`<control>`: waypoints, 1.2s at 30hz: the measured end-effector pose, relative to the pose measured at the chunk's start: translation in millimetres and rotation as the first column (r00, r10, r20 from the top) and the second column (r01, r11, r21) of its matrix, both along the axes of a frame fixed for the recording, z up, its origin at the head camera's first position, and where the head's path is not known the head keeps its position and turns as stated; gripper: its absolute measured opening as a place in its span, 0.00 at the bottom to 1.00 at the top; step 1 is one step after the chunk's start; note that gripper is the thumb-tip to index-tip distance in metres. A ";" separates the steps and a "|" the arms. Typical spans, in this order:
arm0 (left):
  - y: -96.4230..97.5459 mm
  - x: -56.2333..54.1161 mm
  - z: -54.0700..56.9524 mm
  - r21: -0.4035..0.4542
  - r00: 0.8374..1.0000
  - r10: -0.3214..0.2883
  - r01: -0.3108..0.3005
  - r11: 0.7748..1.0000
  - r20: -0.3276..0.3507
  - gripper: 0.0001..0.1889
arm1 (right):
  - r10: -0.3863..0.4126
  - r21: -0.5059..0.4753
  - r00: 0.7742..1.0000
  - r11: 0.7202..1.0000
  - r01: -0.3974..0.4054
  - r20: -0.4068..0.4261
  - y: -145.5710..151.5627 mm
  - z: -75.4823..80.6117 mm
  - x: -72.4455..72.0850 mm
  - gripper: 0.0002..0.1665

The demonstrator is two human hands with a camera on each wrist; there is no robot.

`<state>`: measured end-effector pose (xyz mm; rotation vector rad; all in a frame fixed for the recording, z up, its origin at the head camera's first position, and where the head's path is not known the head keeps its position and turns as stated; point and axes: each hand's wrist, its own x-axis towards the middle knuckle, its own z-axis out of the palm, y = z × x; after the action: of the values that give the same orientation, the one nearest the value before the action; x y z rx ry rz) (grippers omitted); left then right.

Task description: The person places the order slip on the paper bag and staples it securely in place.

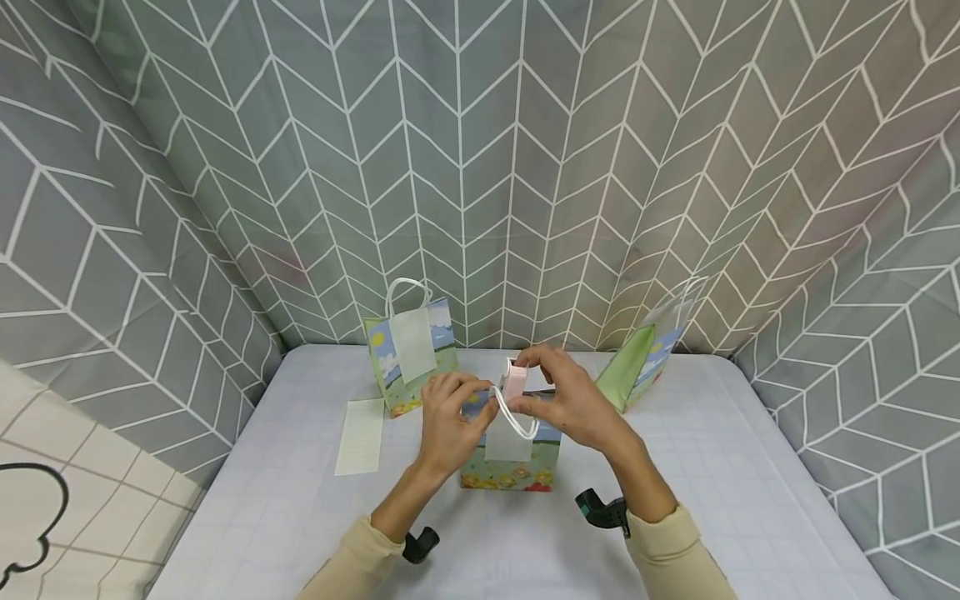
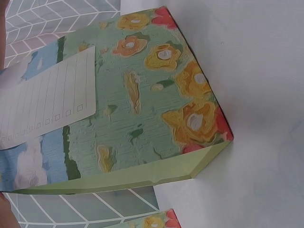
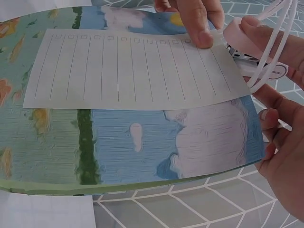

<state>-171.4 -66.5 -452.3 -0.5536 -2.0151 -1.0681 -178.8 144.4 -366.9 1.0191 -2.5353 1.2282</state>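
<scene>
A paper gift bag (image 1: 510, 477) printed with flowers, sky and clouds stands at the middle of the table, its white rope handles (image 1: 517, 421) folded toward the front. Against its front lies a lined paper sheet (image 3: 128, 71) with a row of small checkboxes. With thumb in front and fingers behind, my left hand (image 1: 452, 417) pinches the bag's top edge and the sheet. My right hand (image 1: 573, 400) grips a small pink stapler (image 1: 514, 382), whose open jaws are at the bag's top edge beside the sheet. Whether a staple is in the paper cannot be seen.
A matching gift bag (image 1: 416, 350) with a sheet on its front stands at the back left. Another bag (image 1: 637, 362) leans at the back right. A loose paper sheet (image 1: 360, 437) lies on the white-covered table (image 1: 277, 500). Patterned curtains (image 1: 487, 167) hang behind.
</scene>
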 end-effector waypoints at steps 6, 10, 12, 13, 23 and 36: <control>0.7 0.9 0.5 -0.006 1.000 0.001 -0.001 1.000 0.008 0.07 | 0.003 0.007 1.000 1.000 -0.003 -0.013 0.3 2.5 4.6 0.25; 0.9 0.0 2.0 -0.010 1.000 0.008 -0.008 1.000 0.005 0.07 | 0.007 0.028 0.999 1.000 -0.006 -0.041 -1.1 4.4 6.4 0.21; 0.7 -0.4 2.5 -0.008 1.000 0.010 -0.010 1.000 0.007 0.07 | 0.003 0.053 0.998 0.999 0.000 -0.060 -2.4 4.5 6.4 0.20; 0.5 -0.6 2.8 -0.006 1.000 0.009 -0.009 1.000 0.009 0.06 | -0.001 0.065 0.998 0.998 0.005 -0.064 -2.8 4.4 6.4 0.21; -0.3 -1.0 1.4 -0.004 1.000 -0.006 0.006 1.000 0.029 0.05 | -0.064 0.137 0.996 0.988 0.072 -0.058 -0.3 1.0 4.6 0.33; -0.9 -0.1 2.2 -0.015 0.999 -0.012 0.013 1.000 0.039 0.05 | -0.096 0.169 0.994 0.980 0.103 -0.048 1.6 -0.7 5.7 0.28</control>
<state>-171.5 -67.4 -450.1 -0.5578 -2.0574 -1.0792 -173.2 146.0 -367.6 0.9257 -2.6626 0.9680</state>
